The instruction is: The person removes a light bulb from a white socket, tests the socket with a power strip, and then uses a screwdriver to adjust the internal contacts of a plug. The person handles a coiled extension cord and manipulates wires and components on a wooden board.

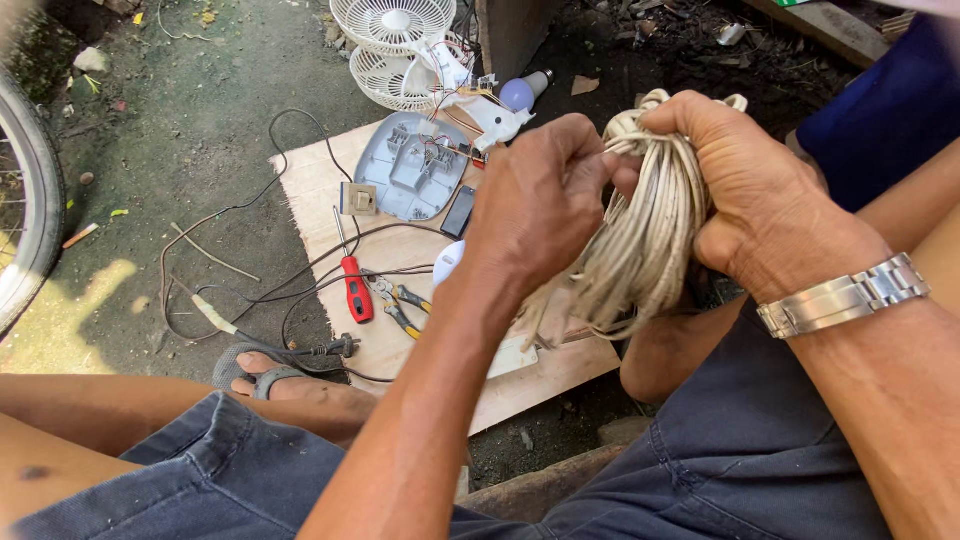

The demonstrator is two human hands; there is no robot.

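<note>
**Fingers on the wire coil**

Fingers (585, 150) of my left hand (535, 205) are pinched shut on a strand at the top of the coil of pale wire (650, 235). Right hand (760, 205) is wrapped around the same coil from the other side, fingers closed over its upper loops; a metal watch band (845, 297) sits on that wrist. Coil hangs between both hands, held in the air above my knees and over the near right corner of the plywood board (330, 180). Loose ends trail down from its lower part toward the board.

On the board:
- red-handled screwdriver (355, 285) near the left edge, tip pointing to the far side
- pliers (400, 305) just beside it, toward the middle
- grey plastic fan base (415, 165) at the far edge, underside up, small wires showing
- beige wall switch (359, 199) touching the base's left side
- small dark phone-like slab (459, 211) right of the base

Beyond the far edge: two white fan grilles (395, 45) stacked on the dirt, a pale bulb (522, 92) beside them. Dark cable (240, 290) loops over the ground left of the board, ending in a plug (335, 348) by my sandalled foot (280, 380). Bicycle tyre (30, 200) at the far left.
</note>
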